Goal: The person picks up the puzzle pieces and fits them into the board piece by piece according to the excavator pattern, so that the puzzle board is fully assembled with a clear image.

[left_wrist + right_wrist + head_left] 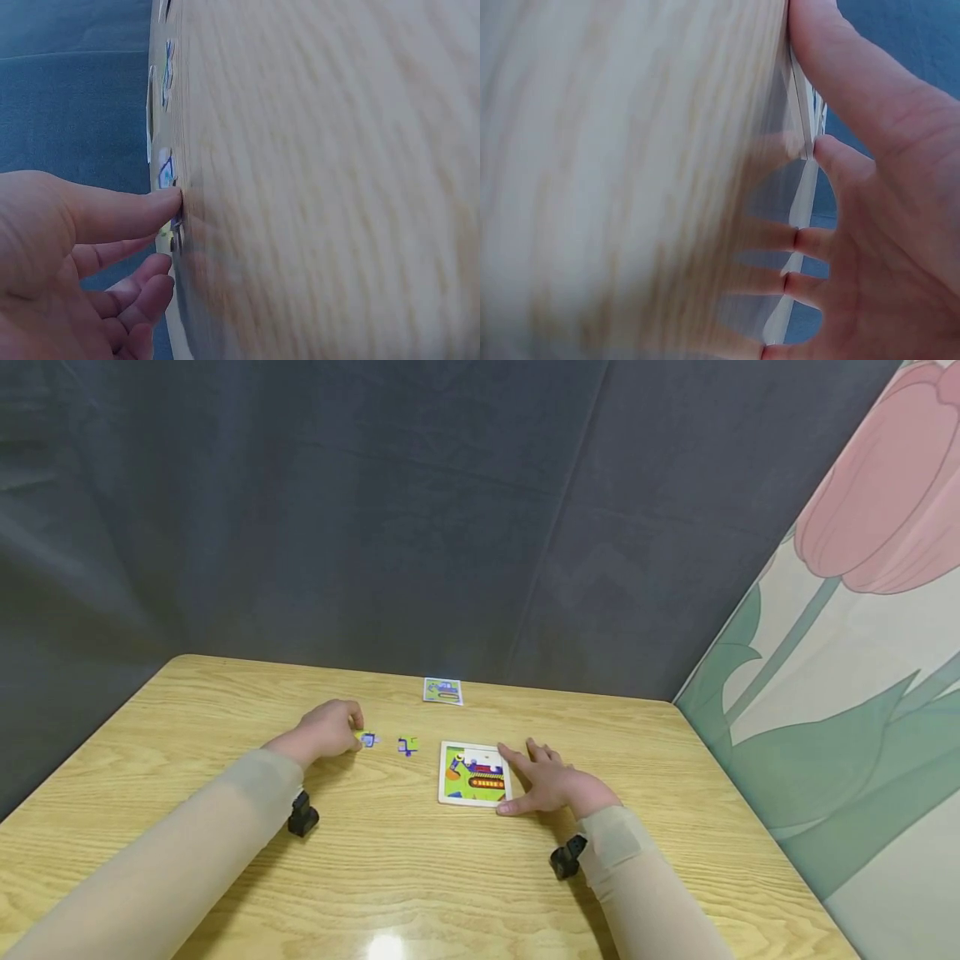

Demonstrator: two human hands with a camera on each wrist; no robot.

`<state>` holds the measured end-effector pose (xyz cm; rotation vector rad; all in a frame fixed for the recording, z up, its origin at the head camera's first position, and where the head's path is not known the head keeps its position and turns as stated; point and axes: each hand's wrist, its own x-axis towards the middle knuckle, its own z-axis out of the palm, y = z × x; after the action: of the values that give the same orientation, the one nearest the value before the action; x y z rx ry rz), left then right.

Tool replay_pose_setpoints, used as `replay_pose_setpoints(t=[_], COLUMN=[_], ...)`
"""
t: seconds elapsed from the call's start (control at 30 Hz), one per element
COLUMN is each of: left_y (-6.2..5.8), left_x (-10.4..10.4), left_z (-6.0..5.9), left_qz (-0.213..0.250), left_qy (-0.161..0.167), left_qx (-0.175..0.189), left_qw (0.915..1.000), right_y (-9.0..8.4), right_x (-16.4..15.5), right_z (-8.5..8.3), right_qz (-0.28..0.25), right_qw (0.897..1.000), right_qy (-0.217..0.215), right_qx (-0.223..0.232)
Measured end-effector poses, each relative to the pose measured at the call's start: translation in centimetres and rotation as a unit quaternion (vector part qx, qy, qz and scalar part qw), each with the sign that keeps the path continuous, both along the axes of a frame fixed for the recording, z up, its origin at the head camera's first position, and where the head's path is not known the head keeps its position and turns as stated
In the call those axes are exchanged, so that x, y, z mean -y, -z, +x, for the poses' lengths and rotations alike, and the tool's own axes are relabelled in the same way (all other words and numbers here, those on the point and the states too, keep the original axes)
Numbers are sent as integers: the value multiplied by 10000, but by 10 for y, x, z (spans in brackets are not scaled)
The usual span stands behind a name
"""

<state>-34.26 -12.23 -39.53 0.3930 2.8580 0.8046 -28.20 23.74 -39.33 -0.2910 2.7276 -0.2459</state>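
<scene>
Both forearms rest low: left hand pinches a puzzle piece; right hand, grip released, flat beside the puzzle board.

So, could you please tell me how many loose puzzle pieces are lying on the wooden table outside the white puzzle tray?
2: a blue piece at the left hand fingertips, another purple-green piece between it and the tray. The hand may hide more.

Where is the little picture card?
In the head view, the picture card lies at the table's far edge, beyond the puzzle board.
</scene>
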Motion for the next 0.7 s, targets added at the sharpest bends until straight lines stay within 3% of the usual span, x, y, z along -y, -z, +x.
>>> replay_pose_setpoints(t=[0.43,0.7], left_y=[-4,-16], left_x=[-5,-32], left_z=[-3,-8], left_qz=[834,1267], left_qy=[142,312], left_qx=[-396,-524], left_qw=[9956,9901], right_y=[-1,0], right_x=[0,1], right_z=[1,1], right_qz=[-30,-16], right_qw=[10000,10000], right_qy=[47,25], right_qx=[8,-29])
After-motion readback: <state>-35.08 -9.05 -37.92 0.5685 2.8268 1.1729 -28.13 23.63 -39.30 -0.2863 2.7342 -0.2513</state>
